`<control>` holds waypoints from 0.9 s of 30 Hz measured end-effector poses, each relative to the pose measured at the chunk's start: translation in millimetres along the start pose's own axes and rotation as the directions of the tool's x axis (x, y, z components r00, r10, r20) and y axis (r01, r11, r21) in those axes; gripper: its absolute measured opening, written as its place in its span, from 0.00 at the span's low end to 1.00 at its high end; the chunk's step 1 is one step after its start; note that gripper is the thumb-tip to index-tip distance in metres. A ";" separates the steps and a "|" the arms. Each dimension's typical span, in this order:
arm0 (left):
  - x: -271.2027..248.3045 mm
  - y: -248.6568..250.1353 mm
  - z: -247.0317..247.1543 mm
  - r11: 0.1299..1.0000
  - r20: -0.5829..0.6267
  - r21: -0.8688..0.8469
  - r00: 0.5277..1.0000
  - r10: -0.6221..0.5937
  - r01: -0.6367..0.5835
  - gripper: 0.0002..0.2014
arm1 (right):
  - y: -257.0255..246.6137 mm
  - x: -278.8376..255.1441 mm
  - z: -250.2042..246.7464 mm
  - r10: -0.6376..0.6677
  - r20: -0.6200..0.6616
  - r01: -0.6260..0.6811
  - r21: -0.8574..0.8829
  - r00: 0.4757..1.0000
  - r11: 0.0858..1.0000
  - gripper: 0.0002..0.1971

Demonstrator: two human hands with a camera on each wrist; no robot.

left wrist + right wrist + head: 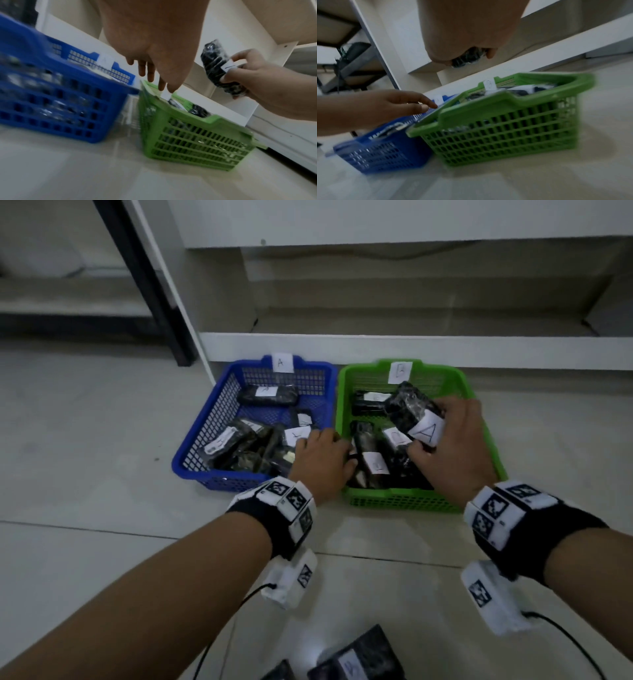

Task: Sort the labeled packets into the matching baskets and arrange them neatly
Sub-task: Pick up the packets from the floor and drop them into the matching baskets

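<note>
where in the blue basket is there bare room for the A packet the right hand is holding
The right hand grips the A packet above the green basket. The blue basket shows bare floor between its far packet and the near pile. Its near half is crowded, under the left hand.

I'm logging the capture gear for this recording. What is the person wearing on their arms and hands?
Both forearms are bare, with no sleeves or gloves. Each wrist carries a black fabric wristband ringed with white blocks printed with black square-pattern markers. Under each wrist hangs a white box-shaped unit bearing the same kind of marker, with a thin black cable trailing back from it.
</note>
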State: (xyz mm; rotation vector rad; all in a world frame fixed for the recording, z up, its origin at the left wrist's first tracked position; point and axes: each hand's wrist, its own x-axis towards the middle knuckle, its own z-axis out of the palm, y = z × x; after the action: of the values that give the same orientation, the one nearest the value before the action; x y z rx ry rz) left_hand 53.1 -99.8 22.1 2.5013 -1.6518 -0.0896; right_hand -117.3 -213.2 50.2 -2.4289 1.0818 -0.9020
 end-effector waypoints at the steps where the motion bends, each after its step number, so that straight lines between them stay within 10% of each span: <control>1: -3.9 -17.9 -6.5 1.000 -0.041 -0.006 0.999 0.008 -0.008 0.18 | -12.0 6.9 13.6 0.013 -0.008 -0.012 0.025 1.000 1.000 0.29; 8: -51.8 -162.9 -16.5 0.979 -0.146 0.005 0.968 -0.202 0.205 0.25 | -102.1 35.9 94.1 -0.051 0.064 0.045 0.089 0.997 0.995 0.27; 12: -68.9 -191.2 0.5 0.989 -0.007 -0.126 0.997 -0.082 0.080 0.37 | -138.9 53.9 129.7 -0.204 0.183 0.217 -0.052 0.962 0.975 0.25; 18: -67.1 -197.8 17.6 0.995 -0.194 -0.089 0.981 0.015 -0.033 0.16 | -162.8 112.2 181.8 -0.127 0.423 0.259 -0.273 0.897 0.927 0.26; 27: -67.8 -196.3 23.5 0.991 -0.262 -0.109 0.964 0.040 -0.071 0.14 | -178.9 134.4 230.4 0.119 0.575 0.190 -0.448 0.809 0.874 0.23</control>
State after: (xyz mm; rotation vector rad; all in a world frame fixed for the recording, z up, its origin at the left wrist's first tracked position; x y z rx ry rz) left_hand 202.0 36.2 -32.8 2.2658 -1.5600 0.1379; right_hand 202.1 -187.3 28.2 -2.8303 1.0974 0.1954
